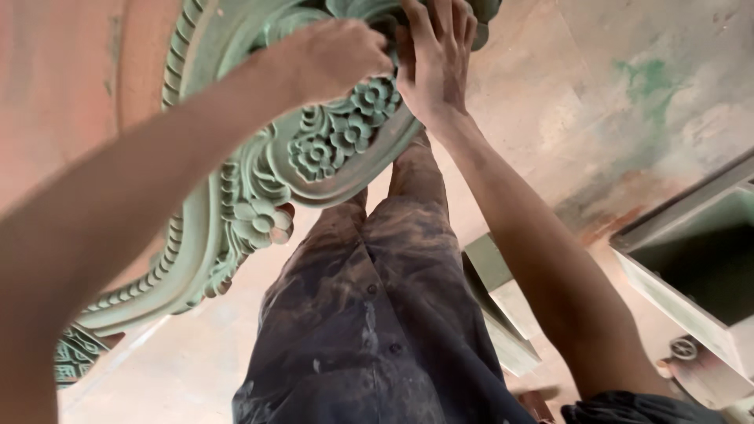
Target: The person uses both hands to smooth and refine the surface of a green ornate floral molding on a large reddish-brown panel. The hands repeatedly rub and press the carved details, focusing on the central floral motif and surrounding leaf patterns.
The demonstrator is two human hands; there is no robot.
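Carved green ornament fills the upper left of the view, a curved piece with beaded edges, scrolls and raised flowers, painted a dusty pale green. It runs from the top centre down to the lower left corner, where a darker fretwork part of it shows at the edge. Both hands meet at its upper end.

Left hand comes in along a long forearm from the lower left and rests on the carving just above a cluster of flowers; its fingers are curled under and closed against the relief, though whether they pinch anything cannot be told, since the fingertips are hidden behind the knuckles. Right hand reaches up from the lower right and lies just beside the left one, palm against the ornament, fingers stretched long and close together over the top rim, pressing flat on it.

Below the ornament stand the person's own legs in dark, dust-smeared trousers, seen from above. Under them lies a reddish, dusty floor with a smear of green paint towards the upper right. At the right edge sits a pale green open box or frame with a dark inside, and nearer the legs lies a pale green block.
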